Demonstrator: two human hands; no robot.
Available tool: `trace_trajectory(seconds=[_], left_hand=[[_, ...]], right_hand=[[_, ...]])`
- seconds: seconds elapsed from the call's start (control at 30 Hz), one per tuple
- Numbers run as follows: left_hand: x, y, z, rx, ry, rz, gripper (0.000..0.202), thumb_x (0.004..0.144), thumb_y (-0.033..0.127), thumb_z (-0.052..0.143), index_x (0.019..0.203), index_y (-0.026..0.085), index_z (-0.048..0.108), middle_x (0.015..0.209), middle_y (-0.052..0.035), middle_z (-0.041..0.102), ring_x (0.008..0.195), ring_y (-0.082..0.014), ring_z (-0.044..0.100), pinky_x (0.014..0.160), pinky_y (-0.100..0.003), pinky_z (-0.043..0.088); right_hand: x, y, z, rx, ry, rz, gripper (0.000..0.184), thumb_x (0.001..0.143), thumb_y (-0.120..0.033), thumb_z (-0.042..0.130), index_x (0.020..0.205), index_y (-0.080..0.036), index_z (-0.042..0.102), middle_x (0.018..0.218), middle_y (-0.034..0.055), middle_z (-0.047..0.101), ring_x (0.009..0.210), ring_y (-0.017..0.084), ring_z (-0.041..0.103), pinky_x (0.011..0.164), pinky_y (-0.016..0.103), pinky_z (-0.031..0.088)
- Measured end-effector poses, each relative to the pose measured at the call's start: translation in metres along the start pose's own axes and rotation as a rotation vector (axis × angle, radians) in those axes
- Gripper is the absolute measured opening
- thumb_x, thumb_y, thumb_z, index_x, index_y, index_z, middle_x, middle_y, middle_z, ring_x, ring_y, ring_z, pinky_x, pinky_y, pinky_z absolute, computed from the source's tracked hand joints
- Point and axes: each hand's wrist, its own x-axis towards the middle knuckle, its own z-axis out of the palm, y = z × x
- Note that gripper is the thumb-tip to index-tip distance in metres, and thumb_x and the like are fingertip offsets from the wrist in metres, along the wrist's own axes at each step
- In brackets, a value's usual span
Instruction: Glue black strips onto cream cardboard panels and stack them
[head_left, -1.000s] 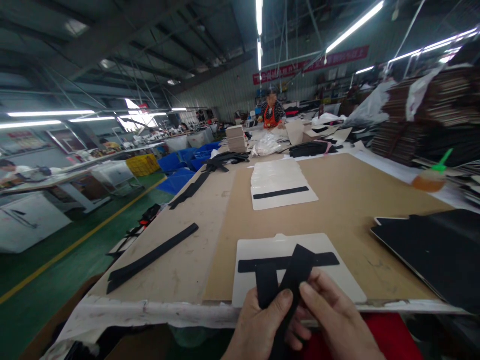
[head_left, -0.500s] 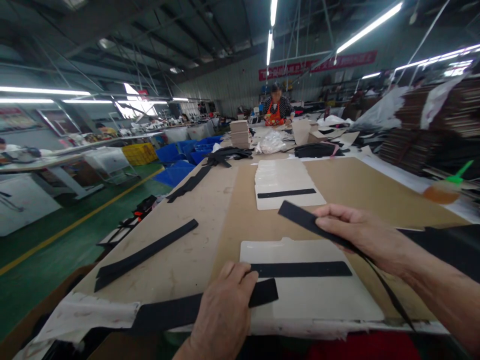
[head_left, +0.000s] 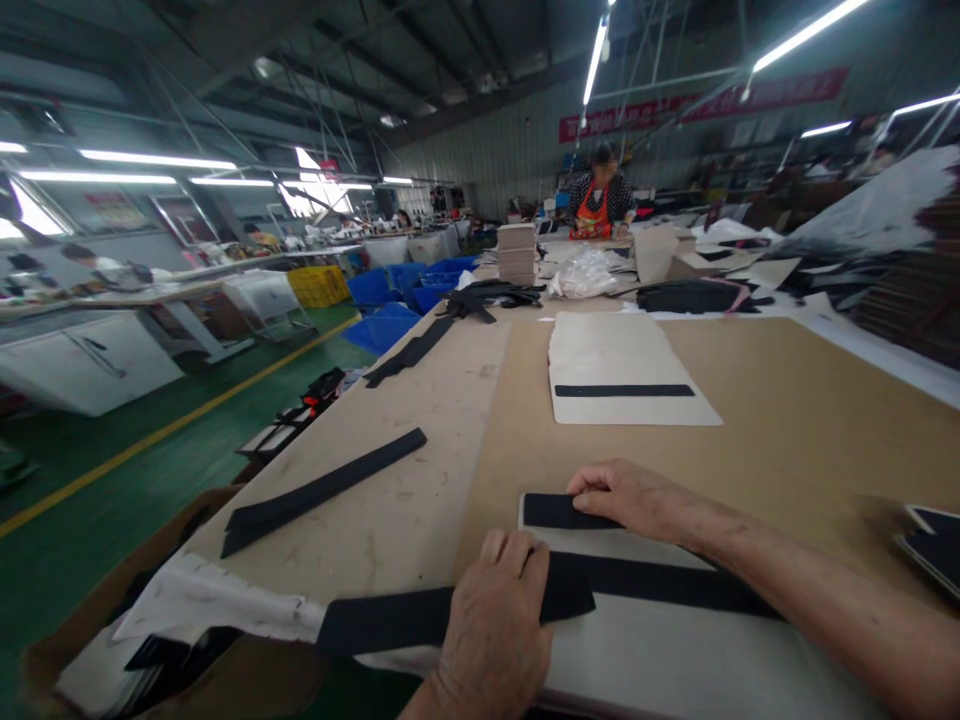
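My left hand is closed over a bundle of black strips at the near table edge. The bundle's other end pokes out past my fingers, over the near white panel. My right hand pinches a black strip that lies along the far edge of this panel. The rest of that strip is hidden behind my hand and forearm. A second black strip runs across the panel between my hands, its right end covered by my forearm.
Farther up the table lies a fanned stack of white panels, a black strip across its front one. Loose black strips rest on the left. A cardboard box stands below the near left edge. A co-worker in an orange apron stands at the far end.
My right hand has brought its black strip down from the air onto the panel's far edge. My left hand still grips the bundle. The view has turned a little left.
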Motion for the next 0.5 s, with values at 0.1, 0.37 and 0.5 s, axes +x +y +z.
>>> trace_trajectory(seconds=[0.1, 0.37, 0.5], left_hand=[[0.0011, 0.0007, -0.0005, 0.018, -0.043, -0.015, 0.053, 0.074, 0.015, 0.050, 0.127, 0.019, 0.057, 0.126, -0.0068, 0.057, 0.112, -0.0280, 0.047, 0.098, -0.042, 0.047], [0.0027, -0.0012, 0.0015, 0.100, -0.071, 0.021, 0.054, 0.077, 0.016, 0.052, 0.131, 0.016, 0.055, 0.158, -0.0114, 0.028, 0.128, -0.0347, 0.041, 0.104, -0.048, 0.044], [0.0048, -0.0010, -0.0004, 0.122, -0.091, 0.052, 0.054, 0.077, 0.017, 0.054, 0.130, 0.015, 0.055, 0.157, -0.0135, 0.030, 0.129, -0.0363, 0.041, 0.105, -0.048, 0.044]], right_hand=[[0.0048, 0.0027, 0.0019, -0.049, -0.007, -0.002, 0.018, 0.080, -0.025, 0.057, 0.085, -0.019, 0.073, 0.073, 0.0007, 0.070, 0.065, 0.014, 0.056, 0.057, 0.024, 0.038], [0.0077, 0.0055, 0.0032, -0.094, 0.002, 0.010, 0.016, 0.080, -0.024, 0.057, 0.084, -0.019, 0.072, 0.069, -0.0001, 0.068, 0.062, 0.014, 0.055, 0.058, 0.025, 0.037], [0.0089, 0.0041, 0.0022, -0.109, -0.009, 0.012, 0.016, 0.080, -0.023, 0.057, 0.083, -0.019, 0.072, 0.070, 0.0005, 0.068, 0.063, 0.014, 0.055, 0.059, 0.026, 0.037]])
